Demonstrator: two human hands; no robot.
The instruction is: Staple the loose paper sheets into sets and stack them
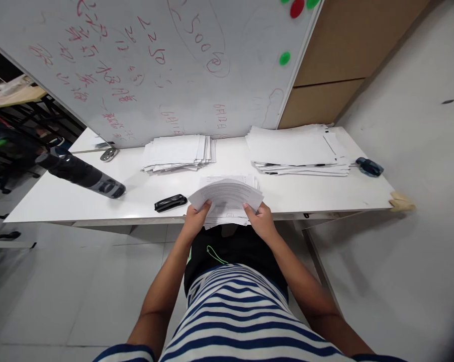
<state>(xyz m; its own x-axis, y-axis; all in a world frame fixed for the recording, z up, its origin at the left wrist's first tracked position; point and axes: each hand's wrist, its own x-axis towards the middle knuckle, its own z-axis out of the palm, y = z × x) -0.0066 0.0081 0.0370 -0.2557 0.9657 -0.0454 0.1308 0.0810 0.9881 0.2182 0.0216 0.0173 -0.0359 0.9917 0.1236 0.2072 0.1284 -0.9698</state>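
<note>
Between my two hands a printed sheet of paper [227,192] bows upward in an arch; whether it is one sheet or a few I cannot tell. My left hand [197,217] grips its left edge, thumb on top. The right edge is pinched by my right hand [259,218], its thumb also on top. Beneath lies a small pile of printed papers [227,219] at the table's front edge, partly hidden by the bent sheet. A black stapler [170,202] rests just left of my left hand.
A white table [144,193] carries a left paper stack [177,152] and a larger right paper stack [290,146]. A dark bottle [83,173] stands at left near a computer mouse [108,154]. Far right is a dark blue object [369,167]. Behind rises a whiteboard [196,90].
</note>
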